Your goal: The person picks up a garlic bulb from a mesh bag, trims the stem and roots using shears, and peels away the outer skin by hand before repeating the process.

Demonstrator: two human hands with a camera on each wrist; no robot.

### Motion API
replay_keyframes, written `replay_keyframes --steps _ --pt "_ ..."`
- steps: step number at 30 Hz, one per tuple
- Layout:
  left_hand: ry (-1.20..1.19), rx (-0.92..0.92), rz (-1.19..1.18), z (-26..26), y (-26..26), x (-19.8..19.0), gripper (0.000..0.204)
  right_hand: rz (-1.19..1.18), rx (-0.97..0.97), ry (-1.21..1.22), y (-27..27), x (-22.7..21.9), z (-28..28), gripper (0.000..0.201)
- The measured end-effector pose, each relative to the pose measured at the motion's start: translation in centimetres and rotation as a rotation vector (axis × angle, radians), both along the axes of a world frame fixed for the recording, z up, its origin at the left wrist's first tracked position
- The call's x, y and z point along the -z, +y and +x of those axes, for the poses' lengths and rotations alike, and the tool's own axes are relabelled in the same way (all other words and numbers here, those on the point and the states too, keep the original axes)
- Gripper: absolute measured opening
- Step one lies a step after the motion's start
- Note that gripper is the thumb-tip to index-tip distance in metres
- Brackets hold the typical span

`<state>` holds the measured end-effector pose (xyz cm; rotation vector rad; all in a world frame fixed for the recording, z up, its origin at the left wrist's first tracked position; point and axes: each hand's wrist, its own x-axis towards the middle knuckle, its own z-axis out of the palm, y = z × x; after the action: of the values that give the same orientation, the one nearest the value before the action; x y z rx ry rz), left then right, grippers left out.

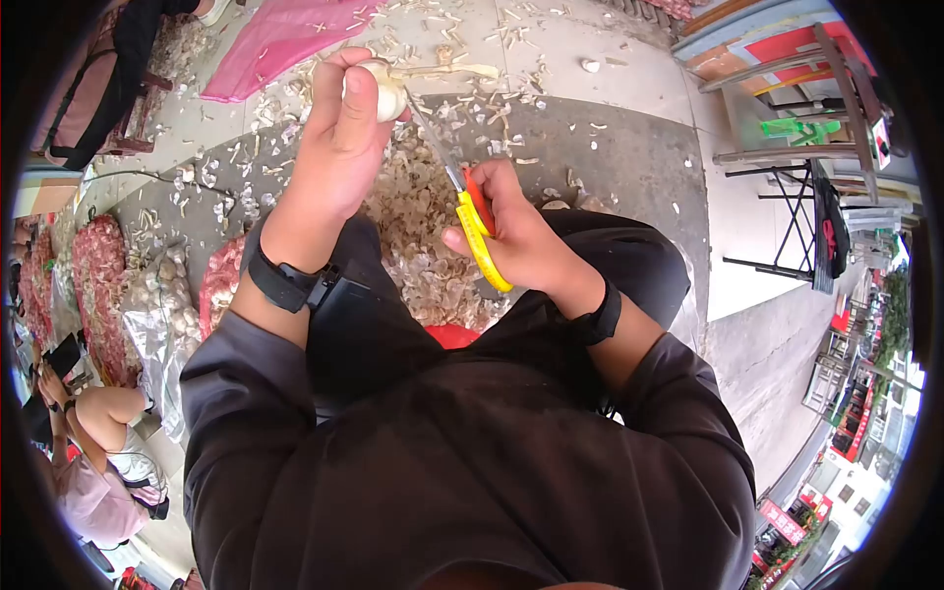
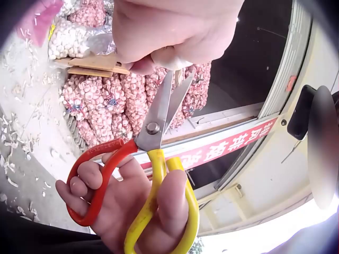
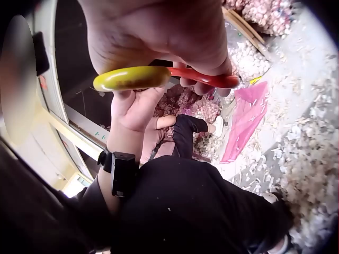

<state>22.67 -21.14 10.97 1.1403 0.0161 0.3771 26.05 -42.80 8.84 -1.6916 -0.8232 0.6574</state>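
My left hand [image 1: 344, 138] holds a white garlic bulb [image 1: 390, 96] at the top of the head view, its long dry stem [image 1: 447, 71] sticking out to the right. Scissors [image 1: 480, 241] with one red and one yellow handle are gripped in my right hand [image 1: 521, 241], lower and to the right. In the left wrist view the scissor blades [image 2: 159, 114] stand slightly apart, their tips close below the left hand [image 2: 177, 26], which hides most of the bulb. From the right wrist view, the yellow handle [image 3: 132, 78] shows under the right hand [image 3: 159, 37], blades hidden.
A heap of garlic skins and trimmings [image 1: 423, 236] lies between my knees, with scraps over the floor. Pink mesh [image 1: 285, 44] is spread ahead. Full net sacks [image 1: 101, 285] and a seated person [image 1: 103, 462] are at left; a folding stool [image 1: 787, 226] stands at right.
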Motion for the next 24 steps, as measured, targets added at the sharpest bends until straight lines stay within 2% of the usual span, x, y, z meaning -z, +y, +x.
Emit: replay_keyframes --steps 4,7,10,13,14,17,18,19,21,24 --pt "0.05 0.01 0.119 0.1 -0.1 0.3 0.048 0.031 0.036 0.072 0.1 0.5 -0.1 0.055" --pt "0.065 -0.059 0.295 0.4 -1.1 0.3 0.053 0.012 0.065 0.004 0.0 0.3 -0.1 0.054" --pt "0.076 0.034 0.509 0.2 -1.7 -0.5 0.053 0.048 0.171 0.039 0.1 0.7 -0.1 0.049" --pt "0.12 0.034 0.412 0.4 -1.8 -0.3 0.051 0.038 0.236 0.134 -0.2 -0.4 -0.2 0.044" --pt "0.116 0.041 0.387 0.4 -1.8 -0.3 0.049 0.106 0.29 0.485 -0.2 -1.9 -0.4 0.036" --pt "0.095 0.053 0.265 0.4 -2.0 -0.7 0.045 0.379 0.377 1.039 -1.1 -4.0 1.5 0.033" --pt "0.086 0.058 0.193 0.5 -2.2 -1.2 0.045 0.285 0.456 0.766 -1.4 -3.6 2.0 0.036" --pt "0.078 0.067 0.12 0.4 -2.3 -1.4 0.046 0.15 0.457 0.416 -1.8 -3.9 2.5 0.031" --pt "0.082 0.123 0.096 0.2 -1.7 -0.8 0.047 0.063 0.588 -0.028 -2.3 -1.7 3.3 0.035" --pt "0.121 0.19 0.12 0.2 -1.3 -0.4 0.04 0.132 0.459 0.0 -1.7 -1.1 2.4 0.045"
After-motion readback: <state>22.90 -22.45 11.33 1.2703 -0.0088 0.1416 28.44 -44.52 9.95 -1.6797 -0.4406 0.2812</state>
